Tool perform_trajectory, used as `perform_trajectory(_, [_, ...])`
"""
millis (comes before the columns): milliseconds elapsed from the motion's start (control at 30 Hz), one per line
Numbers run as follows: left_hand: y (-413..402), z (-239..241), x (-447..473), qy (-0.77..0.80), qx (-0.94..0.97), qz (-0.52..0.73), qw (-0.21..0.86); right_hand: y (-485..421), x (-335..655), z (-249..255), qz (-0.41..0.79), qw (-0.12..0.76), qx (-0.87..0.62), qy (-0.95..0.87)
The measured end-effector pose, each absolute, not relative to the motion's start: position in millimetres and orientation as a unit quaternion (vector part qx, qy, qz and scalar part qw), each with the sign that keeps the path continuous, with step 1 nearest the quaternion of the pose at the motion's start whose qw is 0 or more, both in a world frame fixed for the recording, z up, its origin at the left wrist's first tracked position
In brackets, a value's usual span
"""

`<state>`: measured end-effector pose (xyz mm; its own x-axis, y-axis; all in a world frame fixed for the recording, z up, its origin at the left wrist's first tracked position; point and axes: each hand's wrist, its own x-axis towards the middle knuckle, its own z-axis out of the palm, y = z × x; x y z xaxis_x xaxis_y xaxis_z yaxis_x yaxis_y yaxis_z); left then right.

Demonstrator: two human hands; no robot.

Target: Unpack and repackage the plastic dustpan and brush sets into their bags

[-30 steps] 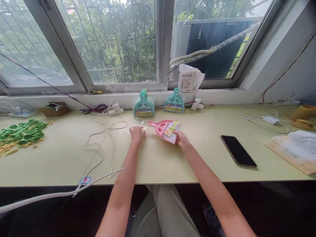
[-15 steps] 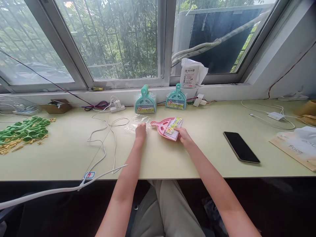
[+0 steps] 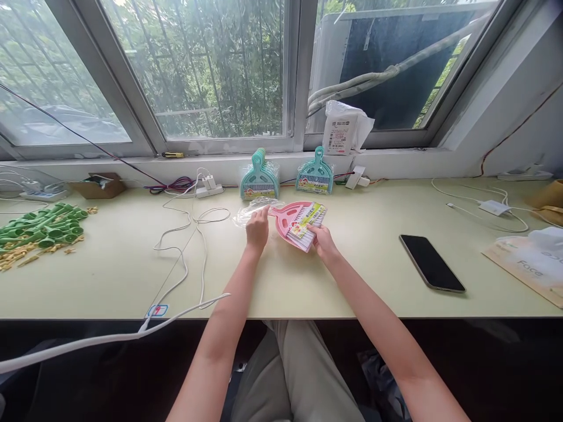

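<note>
A pink dustpan (image 3: 285,218) lies tilted in front of me, its handle pointing left. Against its wide end rests a small brush with pale bristles and a yellow-green printed label (image 3: 303,223). My right hand (image 3: 322,240) is closed on the right edge of this dustpan set, thumb over the bristles. My left hand (image 3: 257,228) is closed at the handle end, its fingers pinching a crumpled clear plastic bag (image 3: 246,214). Whether those fingers also touch the handle is hard to make out.
Bagged green dustpan sets (image 3: 259,179) stand by the wall, with another green set (image 3: 315,174) to their right. A phone (image 3: 431,264) lies at right, near a tissue pack (image 3: 528,264). White cables (image 3: 185,258) and green plastic parts (image 3: 48,225) occupy the left side.
My left hand has moved slightly right and up to the dustpan's handle end, bringing the clear bag along. The pink dustpan set has turned a little in my right hand.
</note>
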<state>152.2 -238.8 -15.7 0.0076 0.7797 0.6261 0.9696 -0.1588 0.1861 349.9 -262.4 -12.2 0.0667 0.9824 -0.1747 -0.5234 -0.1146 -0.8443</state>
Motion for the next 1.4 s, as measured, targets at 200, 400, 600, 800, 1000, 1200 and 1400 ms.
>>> perform_trajectory(200, [-239.8, -18.6, 163.3, -0.591, -0.698, -0.388, 0.116, -264.1, 345.2, -14.5, 0.629, 0.604, -0.397, -0.286])
perform_trajectory(400, [-252.7, -11.5, 177.4, -0.487, -0.737, -0.458, 0.102, -259.7, 339.7, -23.3, 0.631, 0.626, -0.34, -0.307])
perform_trajectory(600, [-259.3, 7.8, 178.0, -0.562, -0.431, -0.705, 0.042, -262.3, 342.5, -14.2, 0.611, 0.671, -0.286, -0.308])
perform_trajectory(800, [-254.8, 16.5, 175.9, -0.396, -0.451, -0.633, -0.489, -270.2, 336.9, -7.9, 0.604, 0.67, -0.274, -0.332])
perform_trajectory(1000, [-257.1, 14.7, 180.5, -0.296, -0.478, -0.551, -0.617, -272.0, 329.2, -13.5, 0.591, 0.681, -0.274, -0.335])
perform_trajectory(1200, [-252.7, 10.0, 179.7, -0.32, -0.529, -0.502, -0.605, -269.8, 334.4, -13.7, 0.561, 0.72, -0.262, -0.312])
perform_trajectory(1400, [-253.3, 5.4, 193.2, -0.32, -0.535, -0.48, -0.617, -262.1, 342.2, -14.3, 0.558, 0.71, -0.299, -0.308])
